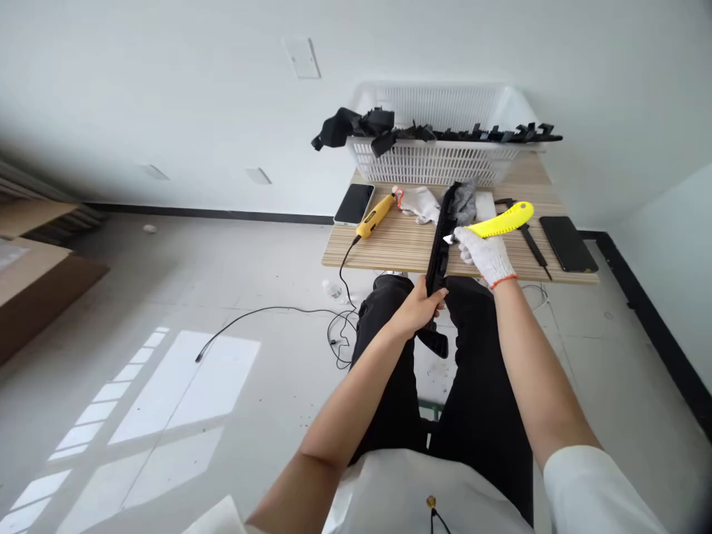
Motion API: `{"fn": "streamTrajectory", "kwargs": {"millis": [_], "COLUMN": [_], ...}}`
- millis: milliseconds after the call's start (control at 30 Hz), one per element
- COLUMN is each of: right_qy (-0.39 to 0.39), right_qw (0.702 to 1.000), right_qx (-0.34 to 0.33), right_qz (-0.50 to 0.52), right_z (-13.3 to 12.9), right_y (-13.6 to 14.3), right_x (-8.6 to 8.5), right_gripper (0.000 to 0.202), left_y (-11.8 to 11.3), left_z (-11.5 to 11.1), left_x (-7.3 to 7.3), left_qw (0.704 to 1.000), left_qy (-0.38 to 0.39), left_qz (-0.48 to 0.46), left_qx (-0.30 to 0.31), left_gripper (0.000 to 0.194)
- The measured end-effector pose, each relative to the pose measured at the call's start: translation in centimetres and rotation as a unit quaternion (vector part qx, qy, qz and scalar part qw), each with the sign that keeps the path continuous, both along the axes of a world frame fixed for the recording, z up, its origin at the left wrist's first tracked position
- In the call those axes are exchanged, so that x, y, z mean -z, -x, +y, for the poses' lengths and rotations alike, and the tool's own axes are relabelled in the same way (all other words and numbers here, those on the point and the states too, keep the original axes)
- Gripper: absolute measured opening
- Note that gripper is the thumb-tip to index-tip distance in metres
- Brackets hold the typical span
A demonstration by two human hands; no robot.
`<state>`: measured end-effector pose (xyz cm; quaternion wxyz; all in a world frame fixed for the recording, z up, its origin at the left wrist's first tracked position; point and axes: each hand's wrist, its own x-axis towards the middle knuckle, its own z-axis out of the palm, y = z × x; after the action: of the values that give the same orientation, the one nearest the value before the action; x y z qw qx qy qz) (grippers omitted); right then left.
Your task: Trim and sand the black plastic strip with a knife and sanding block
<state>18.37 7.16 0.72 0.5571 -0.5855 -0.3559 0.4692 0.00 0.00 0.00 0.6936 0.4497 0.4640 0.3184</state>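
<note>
In the head view, the black strip [439, 246] slants across the near edge of the worktop [400, 250], its lower end over the lap. The left hand [423, 305] (bare, while the other is gloved) has its grip wrapped around the strip just off that edge. The right hand [485, 254] has its grip pinching a yellow knife [506, 220], the blade at the strip; whether it touches, I cannot tell. The step in hand looks like trimming; the next move calls for a steady left hold and light blade pressure. A black phone [568, 243] lies at the worktop's near right corner.
</note>
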Motion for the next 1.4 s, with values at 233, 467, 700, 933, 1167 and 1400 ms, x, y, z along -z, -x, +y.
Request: {"fn": "streamTrajectory", "kwargs": {"millis": [233, 467, 700, 933, 1167, 1400], "right_qy": [-0.007, -0.011, -0.014, -0.005, -0.006, -0.014], "right_qw": [1.0, 0.999, 0.998, 0.998, 0.998, 0.998], "right_qx": [0.001, -0.022, -0.033, -0.045, -0.03, -0.02], "right_qz": [-0.028, -0.039, -0.045, -0.051, -0.059, -0.057], "right_z": [0.1, 0.21, 0.13, 0.01, 0.09, 0.4], "right_y": [0.33, 0.16, 0.16, 0.24, 0.47, 0.39], "right_x": [-0.13, 0.14, 0.15, -0.06, -0.08, 0.13], "right_gripper": [0.033, 0.031, 0.031, 0.032, 0.03, 0.034], "left_y": [-0.16, -0.09, -0.17, -0.18, -0.11, -0.08], "left_z": [0.04, -0.08, -0.02, 0.02, 0.03, -0.01], "left_x": [0.18, -0.06, 0.24, 0.66, 0.52, 0.26], "left_qw": [1.0, 0.999, 1.0, 1.0, 1.0, 1.0], "left_qy": [0.024, 0.028, 0.023, 0.019, 0.017, 0.016], "left_qz": [-0.011, -0.018, -0.011, -0.014, -0.002, 0.008], "left_qx": [0.006, 0.003, 0.005, 0.004, 0.007, 0.011], "left_gripper": [0.018, 0.015, 0.016, 0.017, 0.019, 0.013]}}
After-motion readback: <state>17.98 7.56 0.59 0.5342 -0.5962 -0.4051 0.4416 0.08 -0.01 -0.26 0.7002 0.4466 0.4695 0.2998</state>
